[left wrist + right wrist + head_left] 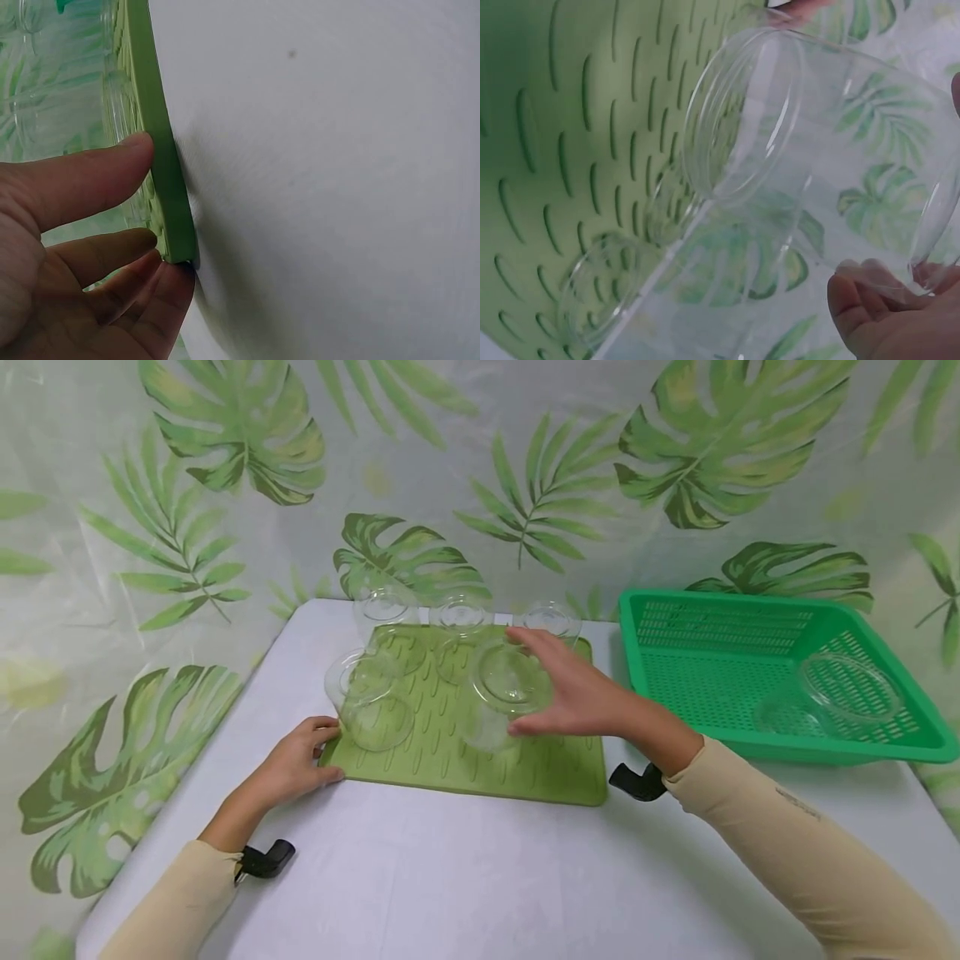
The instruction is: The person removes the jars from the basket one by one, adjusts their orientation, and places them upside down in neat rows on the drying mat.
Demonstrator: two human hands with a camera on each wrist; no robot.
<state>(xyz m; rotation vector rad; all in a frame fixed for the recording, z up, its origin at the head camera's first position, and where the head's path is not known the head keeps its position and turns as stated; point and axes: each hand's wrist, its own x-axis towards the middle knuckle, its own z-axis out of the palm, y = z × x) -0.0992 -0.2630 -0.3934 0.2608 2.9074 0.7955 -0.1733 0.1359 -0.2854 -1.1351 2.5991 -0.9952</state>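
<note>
My right hand [581, 689] grips a clear round container [506, 727] over the green drying mat [555, 781], thumb on its near side and fingers on its far side. In the right wrist view, the end of this container [742, 120] away from the hand is close to the ribbed mat surface. At the mat's front left corner, my left hand [296, 760] holds the edge. Its thumb presses the front edge, and its other fingers bend round the corner in the left wrist view. Just beyond this hand, another clear container [375, 722] stands on the mat.
Several clear containers stand along the mat's back side, among them one at the back left [390, 635] and one at the back right [555, 618]. A green perforated basket [630, 643] on the right holds another clear container [825, 693]. A leaf-print sheet [540, 510] hangs behind the white table [420, 877].
</note>
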